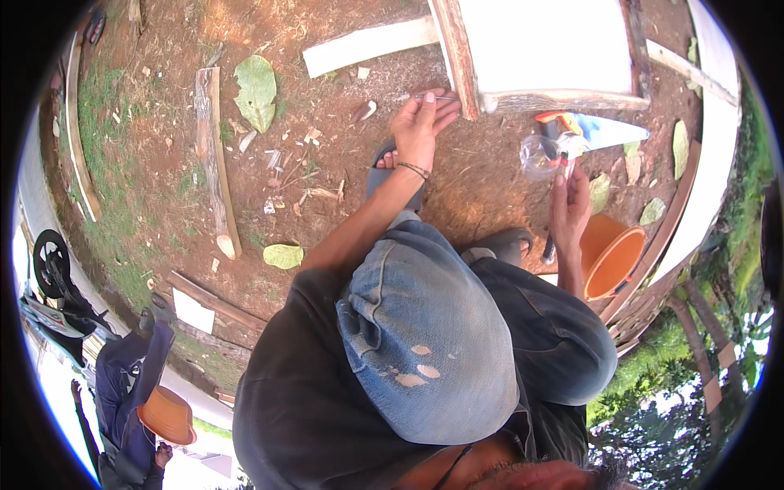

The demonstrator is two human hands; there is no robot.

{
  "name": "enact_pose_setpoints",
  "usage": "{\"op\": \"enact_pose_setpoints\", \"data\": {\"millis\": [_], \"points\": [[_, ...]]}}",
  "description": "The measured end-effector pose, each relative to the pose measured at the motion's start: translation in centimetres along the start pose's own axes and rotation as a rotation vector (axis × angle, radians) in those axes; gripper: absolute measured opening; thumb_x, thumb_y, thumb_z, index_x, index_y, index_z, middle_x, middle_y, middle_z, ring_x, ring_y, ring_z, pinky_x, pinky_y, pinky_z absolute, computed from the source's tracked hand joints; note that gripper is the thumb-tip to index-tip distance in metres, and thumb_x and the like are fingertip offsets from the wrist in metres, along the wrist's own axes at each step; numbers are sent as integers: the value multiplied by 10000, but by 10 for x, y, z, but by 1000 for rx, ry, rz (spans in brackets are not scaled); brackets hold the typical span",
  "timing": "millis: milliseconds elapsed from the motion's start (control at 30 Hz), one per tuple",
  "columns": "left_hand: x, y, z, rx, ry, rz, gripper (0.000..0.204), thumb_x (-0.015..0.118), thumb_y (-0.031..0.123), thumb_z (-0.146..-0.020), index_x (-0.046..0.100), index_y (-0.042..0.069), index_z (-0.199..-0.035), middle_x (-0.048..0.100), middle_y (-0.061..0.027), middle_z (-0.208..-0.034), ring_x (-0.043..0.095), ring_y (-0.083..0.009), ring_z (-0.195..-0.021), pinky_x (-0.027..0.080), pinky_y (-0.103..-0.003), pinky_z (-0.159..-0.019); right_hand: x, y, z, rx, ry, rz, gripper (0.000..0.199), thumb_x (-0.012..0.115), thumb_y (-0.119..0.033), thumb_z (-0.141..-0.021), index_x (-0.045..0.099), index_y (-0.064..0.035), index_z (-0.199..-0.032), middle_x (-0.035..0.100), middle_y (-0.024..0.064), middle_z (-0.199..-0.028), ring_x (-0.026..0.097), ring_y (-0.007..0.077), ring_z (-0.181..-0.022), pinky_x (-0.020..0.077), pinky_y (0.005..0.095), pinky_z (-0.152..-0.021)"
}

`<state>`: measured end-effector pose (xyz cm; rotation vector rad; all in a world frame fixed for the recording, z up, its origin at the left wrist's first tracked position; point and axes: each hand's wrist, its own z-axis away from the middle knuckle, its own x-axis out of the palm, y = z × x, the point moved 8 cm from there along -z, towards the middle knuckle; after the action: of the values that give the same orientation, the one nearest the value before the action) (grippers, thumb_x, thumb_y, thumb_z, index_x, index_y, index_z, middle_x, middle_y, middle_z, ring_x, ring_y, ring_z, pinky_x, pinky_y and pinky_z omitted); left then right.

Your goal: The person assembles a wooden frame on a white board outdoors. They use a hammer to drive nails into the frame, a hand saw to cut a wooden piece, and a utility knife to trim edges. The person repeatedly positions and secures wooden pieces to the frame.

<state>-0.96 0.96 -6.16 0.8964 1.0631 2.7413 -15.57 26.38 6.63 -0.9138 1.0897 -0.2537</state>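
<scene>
Head view is showing a bark-edged wooden structure (563, 101), cut off above. An orange-handled saw (606, 133) is lying nearby, its blade too glaring to read. The left hand (418, 129) is pinching, the right hand (570, 204) curling, grip unclear, near clear rounded plastic (536, 157); the pinched nail-like piece (443, 98) is sitting beside the structure's corner.

Daylight, strong; source out of view. Panel (555, 45) overexposed, surface detail lost; board (371, 46) nearly so. Glints on clear plastic (537, 157). Soil (327, 237) evenly lit, readable. Fisheye distortion: plank (77, 122) bows near the black rim; blue fringing lower left.
</scene>
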Motion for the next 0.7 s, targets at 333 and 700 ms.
{"op": "enact_pose_setpoints", "data": {"millis": [333, 700], "points": [[-11, -19, -5, -37, -11, -114, 330, 515, 322, -1092, 607, 15, -1169, 703, -175, -1196, 703, -230, -1045, 605, -375, -869, 73, -53, -53, -271, -65, 302, 594, 646, -7, -951, 454, 4, -1513, 696, 209, -894, 688, 331, -726, 544, 404, -681], [20, 16, -9, 148, -13, -698, 485, 635, 466, -995, 442, 22, -1009, 500, -51, -873, 545, -153, -759, 496, -321, -702, 69, -50, -55, -224, -108, 261, 619, 655, -13, -934, 476, -88, -1521, 719, 224, -1007, 708, 392, -848, 551, 436, -746]]}}
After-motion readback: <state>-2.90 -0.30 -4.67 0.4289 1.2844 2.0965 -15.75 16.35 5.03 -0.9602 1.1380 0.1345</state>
